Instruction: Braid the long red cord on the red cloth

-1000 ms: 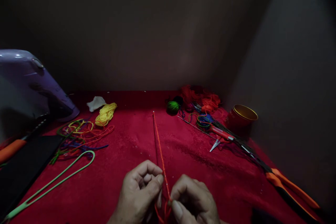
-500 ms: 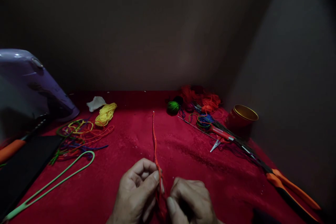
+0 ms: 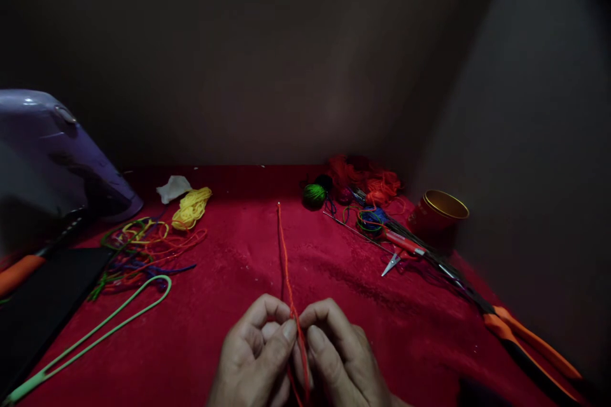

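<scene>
An orange-red cord runs across the red cloth from a far end near the middle back toward me. My left hand pinches the cord between thumb and forefinger at the near edge. My right hand pinches the same cord right beside it, the two thumbs almost touching. The cord's near end hangs down between my hands and passes out of view.
Left: a purple shell, a yellow yarn bundle, tangled coloured threads, a green loop cord, a black flat thing. Right: a green yarn ball, red yarn, small scissors, a gold-rimmed red tin, orange-handled shears.
My right hand has moved up and left until it sits against my left hand. The cord, bent half a second ago, now runs straighter between the far end and my fingers.
</scene>
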